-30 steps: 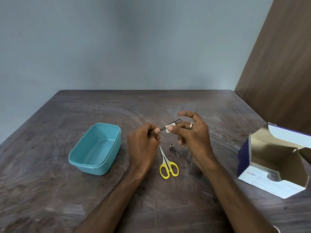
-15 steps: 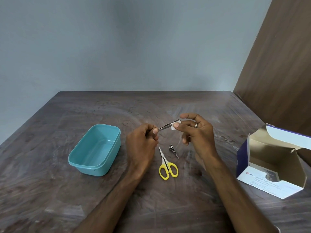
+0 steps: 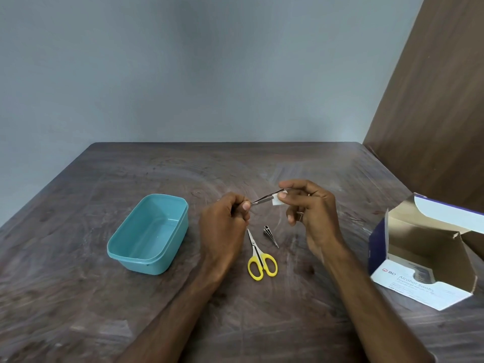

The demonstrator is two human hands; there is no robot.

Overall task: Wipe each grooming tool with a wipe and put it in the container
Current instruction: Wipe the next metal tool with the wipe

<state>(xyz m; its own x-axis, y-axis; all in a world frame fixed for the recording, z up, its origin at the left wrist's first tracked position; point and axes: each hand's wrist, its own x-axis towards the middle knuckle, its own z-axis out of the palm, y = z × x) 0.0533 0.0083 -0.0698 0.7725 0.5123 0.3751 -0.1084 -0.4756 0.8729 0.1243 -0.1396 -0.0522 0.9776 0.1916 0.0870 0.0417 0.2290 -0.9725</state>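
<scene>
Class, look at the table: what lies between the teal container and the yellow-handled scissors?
In the head view, only the left hand and its forearm lie between the teal container and the yellow-handled scissors.

cardboard box [image 3: 408, 286] | front panel: "BD", "Alcohol Swabs" (smaller print below unreadable)

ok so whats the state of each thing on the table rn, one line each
tweezers: held in the air, being wiped
wipe: pinched on the tweezers' tip
left hand: grips the tweezers
right hand: pinches the wipe
container: open, nothing inside
scissors: closed, flat on table
small metal tool: lying on table
swab box: flap open
</scene>
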